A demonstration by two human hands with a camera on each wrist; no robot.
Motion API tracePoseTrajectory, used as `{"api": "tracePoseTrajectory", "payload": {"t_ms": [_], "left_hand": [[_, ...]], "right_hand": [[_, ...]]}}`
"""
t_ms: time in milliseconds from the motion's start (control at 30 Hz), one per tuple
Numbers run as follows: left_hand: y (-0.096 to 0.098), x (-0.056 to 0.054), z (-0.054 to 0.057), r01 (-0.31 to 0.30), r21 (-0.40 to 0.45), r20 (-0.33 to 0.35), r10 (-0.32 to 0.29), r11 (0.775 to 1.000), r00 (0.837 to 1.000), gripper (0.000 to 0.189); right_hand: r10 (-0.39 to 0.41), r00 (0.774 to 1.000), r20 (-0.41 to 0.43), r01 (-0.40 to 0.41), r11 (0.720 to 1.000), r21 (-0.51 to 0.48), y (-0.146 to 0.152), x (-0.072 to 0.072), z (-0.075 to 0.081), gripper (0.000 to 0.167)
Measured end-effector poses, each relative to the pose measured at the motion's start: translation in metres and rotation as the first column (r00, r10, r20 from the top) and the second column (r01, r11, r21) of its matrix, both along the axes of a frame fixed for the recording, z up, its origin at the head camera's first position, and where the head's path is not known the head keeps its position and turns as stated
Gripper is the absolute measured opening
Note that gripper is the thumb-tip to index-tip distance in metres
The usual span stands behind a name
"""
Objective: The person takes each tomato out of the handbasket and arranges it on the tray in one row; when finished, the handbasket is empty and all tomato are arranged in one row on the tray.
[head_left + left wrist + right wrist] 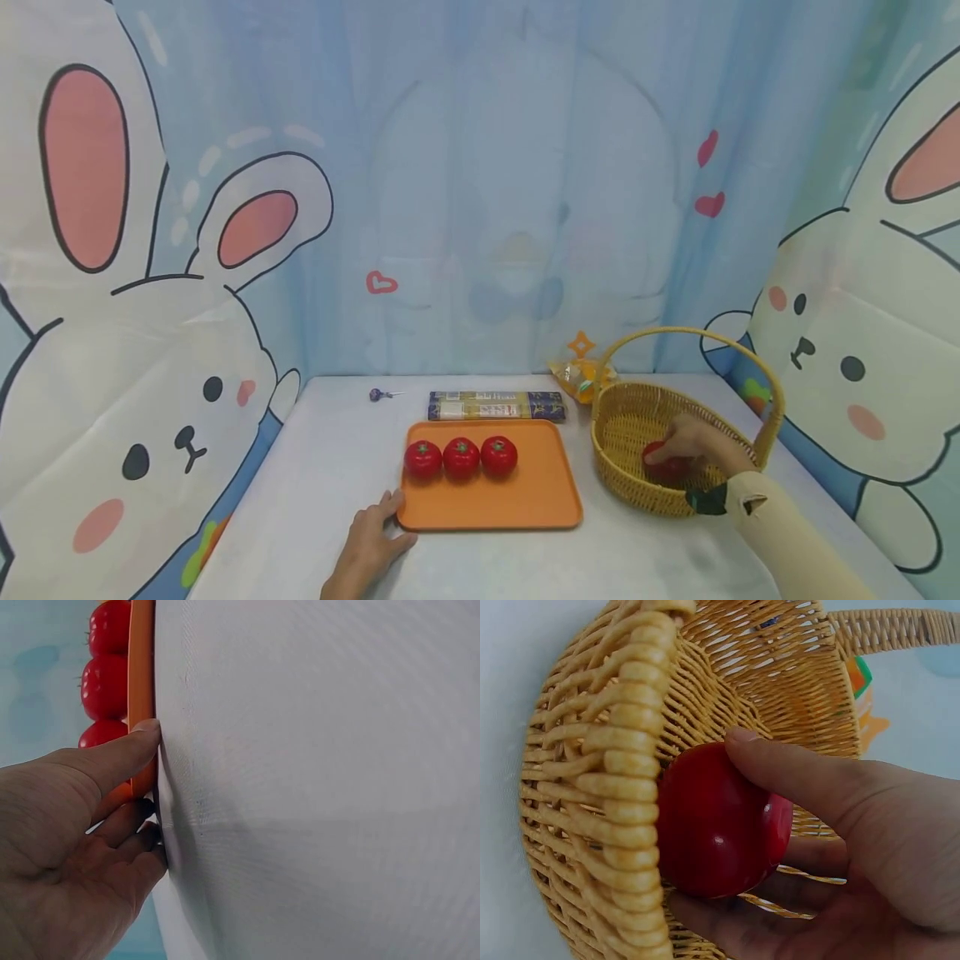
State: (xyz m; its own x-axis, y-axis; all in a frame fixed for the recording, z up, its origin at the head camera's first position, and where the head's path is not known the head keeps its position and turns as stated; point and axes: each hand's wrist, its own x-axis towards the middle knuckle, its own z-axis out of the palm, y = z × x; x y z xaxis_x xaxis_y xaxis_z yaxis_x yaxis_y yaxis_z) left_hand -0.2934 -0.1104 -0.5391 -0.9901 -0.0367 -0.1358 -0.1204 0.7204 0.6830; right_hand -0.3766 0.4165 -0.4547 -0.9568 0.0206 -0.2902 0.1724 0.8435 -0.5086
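Observation:
Inside the wicker basket (637, 492), my right hand (690, 442) holds a red tomato (720, 825). The right wrist view shows the thumb over the tomato's top and fingers beneath it, close to the basket's rim. My left hand (369, 542) grips the near left corner of the orange tray (525, 504). Its thumb (139, 746) lies along the tray's front edge and the other fingers are round the corner. Three red tomatoes (461, 458) with green stems sit in a row on the tray's far left part. The basket's floor is partly hidden by my right hand.
Two long dark-blue and gold packets (495, 406) lie behind the tray. A wrapped lollipop (377, 394) is at the back left, and a shiny yellow bag (577, 379) stands by the basket. The basket's tall handle (686, 330) arches up. A rabbit-printed curtain (480, 208) surrounds the white table.

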Motion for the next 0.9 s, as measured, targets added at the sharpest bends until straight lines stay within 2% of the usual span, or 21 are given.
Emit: {"api": "tracePoseTrajectory", "payload": {"t_ms": [233, 533, 700, 900], "left_hand": [[0.001, -0.001, 0.002, 0.005, -0.013, -0.001, -0.005, 1.0, 1.0, 0.078], [0.001, -0.001, 0.005, 0.01, -0.013, 0.0, -0.01, 1.0, 1.0, 0.078], [0.0, 0.001, 0.004, 0.007, -0.026, 0.009, -0.006, 1.0, 1.0, 0.079], [0.0, 0.002, 0.003, 0.01, -0.035, 0.017, -0.009, 0.999, 1.0, 0.079]], "right_hand": [[0.018, 1.0, -0.019, -0.018, 1.0, 0.003, -0.002, 0.0, 0.007, 0.06], [0.145, 0.977, -0.155, -0.136, 0.988, 0.067, -0.023, 0.014, 0.041, 0.062], [0.134, 0.975, -0.179, -0.13, 0.991, 0.036, -0.034, 0.022, 0.05, 0.064], [0.086, 0.972, -0.219, -0.104, 0.992, -0.071, -0.05, 0.038, 0.052, 0.062]]}}
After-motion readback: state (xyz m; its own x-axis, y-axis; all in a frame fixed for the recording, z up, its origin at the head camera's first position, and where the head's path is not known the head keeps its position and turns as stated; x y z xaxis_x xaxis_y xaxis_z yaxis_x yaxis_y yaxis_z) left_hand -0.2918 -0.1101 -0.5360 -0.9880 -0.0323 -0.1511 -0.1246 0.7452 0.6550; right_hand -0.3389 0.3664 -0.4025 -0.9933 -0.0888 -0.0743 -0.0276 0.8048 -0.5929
